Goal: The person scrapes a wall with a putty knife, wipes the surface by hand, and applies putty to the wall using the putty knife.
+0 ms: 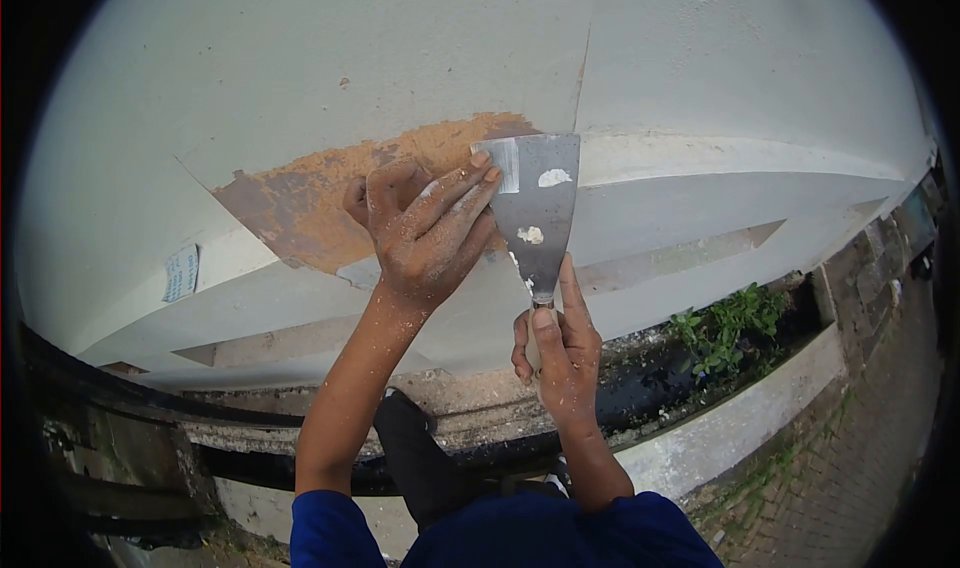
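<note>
Broad grey metal scraper (545, 193), roughly triangular and blotched with white, is what we've got in the head view. No brand that we can read on it; the small pale paper label (181, 273) on the wall has writing, but it's too small and blurry for us to make out. The scraper's blade is up against the curved off-white wall (400, 48), at the right end of the patchy orange-brown area (320, 193), with its handle pointing down into our right hand (565, 358). That hand is closed around the handle, thumb lying on it and one finger stretched up beside the blade. Our dusty left hand (425, 233) is partly open, two fingertips pressed onto the blade's upper left part, other fingers bent in front of the patchy area.
</note>
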### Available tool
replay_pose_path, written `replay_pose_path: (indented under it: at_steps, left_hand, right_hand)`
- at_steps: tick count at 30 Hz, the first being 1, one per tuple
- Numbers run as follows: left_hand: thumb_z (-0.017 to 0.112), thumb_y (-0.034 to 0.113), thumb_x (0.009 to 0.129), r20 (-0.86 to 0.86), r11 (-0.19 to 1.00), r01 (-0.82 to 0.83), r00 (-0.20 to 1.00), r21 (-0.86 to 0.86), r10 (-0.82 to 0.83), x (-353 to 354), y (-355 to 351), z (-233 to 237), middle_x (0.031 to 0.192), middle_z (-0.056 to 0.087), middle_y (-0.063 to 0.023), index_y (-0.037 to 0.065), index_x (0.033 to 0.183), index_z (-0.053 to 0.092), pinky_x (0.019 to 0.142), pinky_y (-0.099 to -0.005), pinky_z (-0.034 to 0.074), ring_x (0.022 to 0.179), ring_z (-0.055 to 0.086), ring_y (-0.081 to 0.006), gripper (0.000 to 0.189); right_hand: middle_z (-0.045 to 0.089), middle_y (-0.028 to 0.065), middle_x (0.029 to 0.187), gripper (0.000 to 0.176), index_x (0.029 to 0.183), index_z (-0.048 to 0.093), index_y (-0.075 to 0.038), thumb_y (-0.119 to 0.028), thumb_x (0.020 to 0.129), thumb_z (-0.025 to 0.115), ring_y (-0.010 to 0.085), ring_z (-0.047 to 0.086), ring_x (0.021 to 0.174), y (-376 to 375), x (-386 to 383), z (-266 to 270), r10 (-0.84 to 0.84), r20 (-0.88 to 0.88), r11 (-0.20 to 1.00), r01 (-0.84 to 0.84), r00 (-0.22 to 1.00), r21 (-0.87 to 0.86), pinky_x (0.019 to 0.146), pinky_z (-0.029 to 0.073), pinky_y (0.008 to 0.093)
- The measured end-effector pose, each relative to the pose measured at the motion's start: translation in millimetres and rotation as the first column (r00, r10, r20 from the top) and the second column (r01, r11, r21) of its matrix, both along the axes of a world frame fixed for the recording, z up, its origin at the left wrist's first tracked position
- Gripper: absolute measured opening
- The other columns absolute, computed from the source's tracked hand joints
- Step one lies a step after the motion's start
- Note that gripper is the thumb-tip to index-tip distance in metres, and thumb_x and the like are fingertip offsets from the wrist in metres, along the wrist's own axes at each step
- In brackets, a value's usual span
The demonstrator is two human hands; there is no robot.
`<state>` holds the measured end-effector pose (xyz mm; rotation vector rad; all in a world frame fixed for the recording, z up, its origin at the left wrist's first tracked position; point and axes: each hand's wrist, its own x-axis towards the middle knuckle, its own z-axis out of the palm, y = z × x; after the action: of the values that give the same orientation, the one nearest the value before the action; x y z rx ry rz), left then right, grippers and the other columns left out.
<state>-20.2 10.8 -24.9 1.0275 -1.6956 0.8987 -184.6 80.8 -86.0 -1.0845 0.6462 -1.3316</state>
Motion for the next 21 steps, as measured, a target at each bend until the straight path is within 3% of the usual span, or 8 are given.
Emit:
replay_pose_path:
  at_steps: [3,9,10,13,14,16,18,21]
  left_hand:
    - [0.079,0.024,0.063,0.048,1.0,-0.003,0.999,0.0,0.003,3.9,1.2,-16.5,0.102,0.069,0.0141,0.021,0.097,0.073,0.092,-0.0367,0.023,0.092,0.047,-0.017,0.034]
    - [0.079,0.024,0.068,0.104,0.995,-0.026,0.994,-0.094,0.036,-1.9,-7.2,29.1,0.106,0.069,0.0142,0.019,0.093,0.074,0.093,-0.0358,0.026,0.098,0.047,-0.0157,0.026]
    - [0.073,0.034,0.075,0.147,0.996,-0.075,0.986,-0.054,0.082,8.6,-7.6,27.7,0.128,0.059,0.0045,0.018,0.111,0.068,0.105,-0.0413,0.021,0.118,0.044,-0.0212,0.04]
    - [0.069,0.042,0.077,0.098,0.965,-0.262,0.961,0.031,0.258,-7.4,-10.4,22.7,0.15,0.032,-0.0061,0.012,0.13,0.054,0.113,-0.0452,0.01,0.138,0.024,-0.0315,0.062]
    - [0.061,0.051,0.08,0.21,0.966,-0.24,0.954,0.099,0.215,-10.4,-18.3,5.3,0.155,0.017,-0.0087,0.014,0.141,0.039,0.113,-0.0499,-0.007,0.143,0.01,-0.0319,0.074]
    - [0.062,0.047,0.082,0.489,0.913,-0.192,0.872,0.361,-0.01,-28.5,-9.6,-24.0,0.154,0.019,-0.0077,0.014,0.136,0.047,0.115,-0.0479,0.0,0.143,0.014,-0.0252,0.065]
    - [0.064,0.032,0.084,0.528,0.69,-0.017,0.657,0.723,-0.538,-30.1,-8.9,-53.3,0.131,0.054,-0.0051,0.013,0.109,0.065,0.107,-0.0404,0.033,0.126,0.045,-0.0198,0.032]
    - [0.07,0.021,0.078,0.302,0.687,0.192,0.793,0.701,-0.529,-26.0,1.7,-60.8,0.113,0.064,-0.0024,0.014,0.102,0.068,0.094,-0.0385,0.043,0.108,0.056,-0.0198,0.026]
  right_hand:
    - [0.053,0.0016,0.07,0.059,0.147,0.021,-0.005,-0.019,0.097,0.049,0.0035,0.043,0.049,-3.3,1.3,-4.1,0.014,0.023,1.0,-0.014,1.0,0.001,0.042,0.036,0.0187]
    - [0.052,0.0033,0.069,0.059,0.146,0.024,-0.006,-0.024,0.097,0.049,0.0048,0.044,0.047,-14.9,-9.8,14.5,-0.022,0.075,0.999,0.025,0.997,-0.04,0.039,0.036,0.019]
    - [0.052,0.0038,0.069,0.059,0.146,0.023,-0.006,-0.024,0.097,0.049,0.0053,0.043,0.045,-14.3,-18.4,6.4,-0.055,0.076,0.998,0.055,0.996,-0.01,0.038,0.035,0.019]
    - [0.052,0.0042,0.069,0.058,0.146,0.022,-0.006,-0.023,0.097,0.048,0.0059,0.043,0.043,-9.2,-51.3,-22.4,-0.155,0.072,0.986,0.15,0.985,0.07,0.037,0.036,0.0192]
    - [0.052,0.0038,0.068,0.058,0.146,0.024,-0.006,-0.022,0.096,0.048,0.0062,0.043,0.043,-6.1,-61.1,-27.5,-0.186,0.067,0.979,0.179,0.98,0.098,0.037,0.036,0.0197]
    - [0.052,0.0034,0.068,0.057,0.146,0.025,-0.005,-0.022,0.096,0.049,0.0065,0.043,0.043,1.4,-77.4,-37.2,-0.23,0.05,0.966,0.222,0.972,0.133,0.038,0.036,0.0202]
    - [0.051,0.0033,0.068,0.057,0.146,0.025,-0.005,-0.021,0.096,0.049,0.0066,0.043,0.043,7.1,-89.3,-44.6,-0.26,0.037,0.957,0.252,0.965,0.141,0.038,0.036,0.0202]
    - [0.051,0.0043,0.07,0.059,0.146,0.022,-0.006,-0.023,0.096,0.048,0.0059,0.042,0.042,10.6,-101.5,-47.0,-0.236,-0.018,0.963,0.236,0.972,0.132,0.035,0.035,0.0193]
